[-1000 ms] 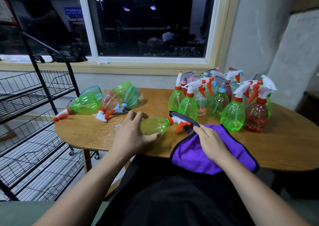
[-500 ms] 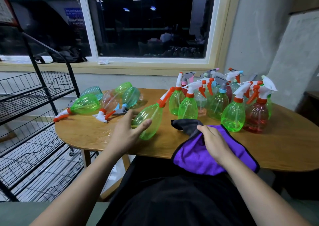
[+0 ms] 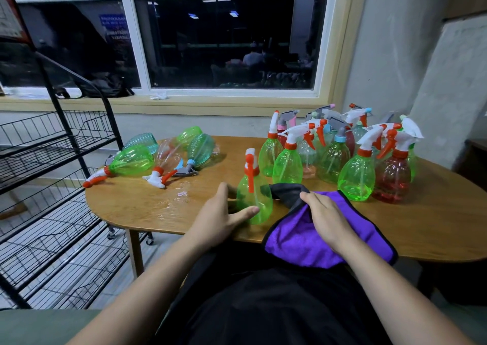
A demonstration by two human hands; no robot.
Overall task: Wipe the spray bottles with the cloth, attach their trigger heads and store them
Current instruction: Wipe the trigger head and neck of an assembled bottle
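Head view: a black wire rack fills the nine o'clock side of the scene, just beside the wooden counter. At the counter's ten o'clock, a loose group of lying bottles rests on its sides. They are green, clear and teal, and several trigger heads point toward the near edge. Small wet patches shine on the wood at their five o'clock.

Near the counter's six o'clock edge, the left hand grips a green bottle, with the thumb across its front and the fingers round its back. The bottle is upright and has an orange and white trigger head on top.

Just beside it, at its three o'clock, lies the cloth. It is purple with a black border and a dark underside, and it hangs over the near edge. The right hand lies on it, fingers curled into a bunched fold and holding it.

At the counter's one o'clock is a tight cluster of standing bottles, mostly green with one red, all wearing trigger heads. A dark window spans twelve o'clock behind them.
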